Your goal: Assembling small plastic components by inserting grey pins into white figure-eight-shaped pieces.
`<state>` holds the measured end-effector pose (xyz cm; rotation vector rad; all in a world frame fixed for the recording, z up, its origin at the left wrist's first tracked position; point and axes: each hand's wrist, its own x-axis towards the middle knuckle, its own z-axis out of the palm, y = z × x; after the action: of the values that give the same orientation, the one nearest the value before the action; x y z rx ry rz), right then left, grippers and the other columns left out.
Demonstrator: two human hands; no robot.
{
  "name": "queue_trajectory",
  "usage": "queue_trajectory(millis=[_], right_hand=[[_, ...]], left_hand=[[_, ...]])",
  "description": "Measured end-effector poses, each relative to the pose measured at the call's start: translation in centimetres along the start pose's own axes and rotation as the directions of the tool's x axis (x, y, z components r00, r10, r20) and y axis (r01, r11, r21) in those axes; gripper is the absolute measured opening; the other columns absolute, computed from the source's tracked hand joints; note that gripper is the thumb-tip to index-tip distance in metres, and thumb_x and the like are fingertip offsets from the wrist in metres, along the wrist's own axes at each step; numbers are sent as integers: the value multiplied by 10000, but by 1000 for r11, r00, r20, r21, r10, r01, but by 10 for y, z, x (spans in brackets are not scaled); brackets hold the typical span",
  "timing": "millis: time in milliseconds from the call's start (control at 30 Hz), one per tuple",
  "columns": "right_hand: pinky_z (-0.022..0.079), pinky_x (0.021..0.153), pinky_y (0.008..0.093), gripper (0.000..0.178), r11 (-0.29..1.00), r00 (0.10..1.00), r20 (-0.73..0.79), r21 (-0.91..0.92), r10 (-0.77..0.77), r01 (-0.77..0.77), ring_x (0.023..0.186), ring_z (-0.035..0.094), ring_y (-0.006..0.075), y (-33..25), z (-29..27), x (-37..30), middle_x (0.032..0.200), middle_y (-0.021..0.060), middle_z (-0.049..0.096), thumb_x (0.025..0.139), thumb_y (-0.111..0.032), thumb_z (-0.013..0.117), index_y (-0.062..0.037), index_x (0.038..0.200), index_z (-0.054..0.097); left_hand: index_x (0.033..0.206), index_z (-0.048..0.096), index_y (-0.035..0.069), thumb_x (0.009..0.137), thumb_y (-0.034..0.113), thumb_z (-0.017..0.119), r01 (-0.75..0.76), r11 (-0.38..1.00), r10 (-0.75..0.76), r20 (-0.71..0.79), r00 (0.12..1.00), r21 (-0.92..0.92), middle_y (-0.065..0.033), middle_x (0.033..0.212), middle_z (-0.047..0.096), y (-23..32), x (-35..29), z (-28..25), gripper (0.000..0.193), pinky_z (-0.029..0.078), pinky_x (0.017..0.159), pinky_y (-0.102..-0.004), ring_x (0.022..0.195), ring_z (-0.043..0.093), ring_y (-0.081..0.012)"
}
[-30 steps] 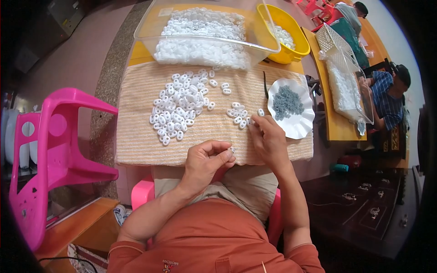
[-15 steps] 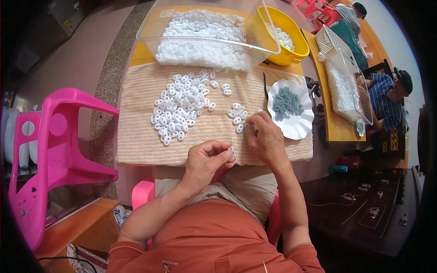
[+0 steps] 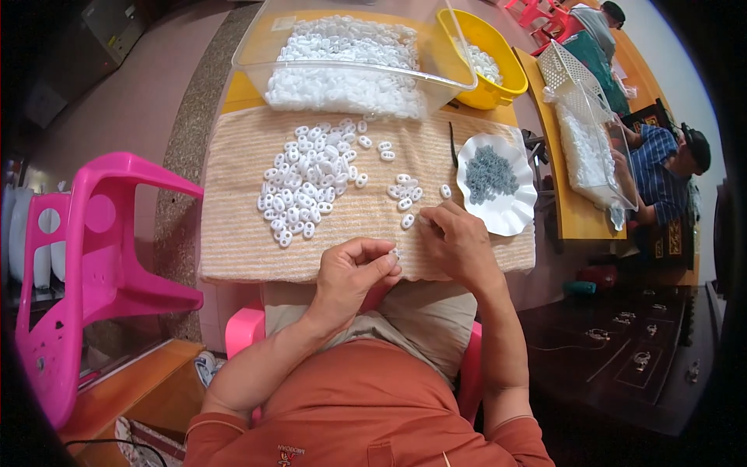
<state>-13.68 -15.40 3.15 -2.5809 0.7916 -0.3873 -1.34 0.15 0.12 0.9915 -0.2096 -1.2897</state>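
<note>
At the towel's near edge, my left hand (image 3: 350,272) is closed, its thumb and forefinger pinching a small white plastic piece (image 3: 396,253), mostly hidden by the fingers. To its right, my right hand (image 3: 461,243) is bent down over the towel with fingers drawn together; whatever is at the tips is too small to make out. Just left of those fingertips lies a small cluster of white oval two-hole pieces (image 3: 405,189). A single white oval piece (image 3: 445,191) rests beside the scalloped white plate (image 3: 520,210), which holds small grey translucent parts (image 3: 490,173).
A larger pile of white two-hole pieces (image 3: 305,183) lies on the striped towel (image 3: 233,202). Behind stand a clear bin (image 3: 342,105) of white pieces and a yellow basin (image 3: 498,95). A pink chair (image 3: 78,272) is at left; another person (image 3: 661,167) sits at right.
My right hand has drawn slightly down and right, away from the small cluster. One white oval piece by the plate now shows fully. My left hand is almost unmoved.
</note>
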Motion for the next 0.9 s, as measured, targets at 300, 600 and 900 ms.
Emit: queue_trajectory(millis=[300, 600, 900], right_hand=[[476, 676, 407, 166, 1000, 991, 134, 12, -27, 26, 754, 606, 351, 0, -10, -1, 798, 160, 603, 834, -105, 628, -22, 976, 650], [488, 639, 341, 223, 970, 988, 155, 239, -6, -32, 706, 623, 216, 6, -11, -12, 790, 116, 629, 809, -65, 679, 4, 1018, 643], [561, 720, 259, 271, 664, 923, 383, 693, -10, -281, 839, 668, 155, 18, 8, -24, 931, 89, 666, 892, -15, 620, 41, 1155, 584]], left_hand=[[1040, 616, -41, 878, 38, 646, 5, 1000, -5, 5, 1000, -18, -76, 850, 662, 3, -1, 1, 183, 551, 690, -223, 747, 640, -105], [1043, 616, -43, 879, 38, 642, 8, 1000, -8, 11, 1000, -13, -79, 840, 661, 2, -1, 1, 185, 549, 684, -226, 742, 636, -105], [1062, 614, -43, 893, 43, 624, 14, 1000, -14, 17, 1000, -14, -83, 871, 663, 3, -2, 3, 189, 547, 686, -221, 756, 636, -101]])
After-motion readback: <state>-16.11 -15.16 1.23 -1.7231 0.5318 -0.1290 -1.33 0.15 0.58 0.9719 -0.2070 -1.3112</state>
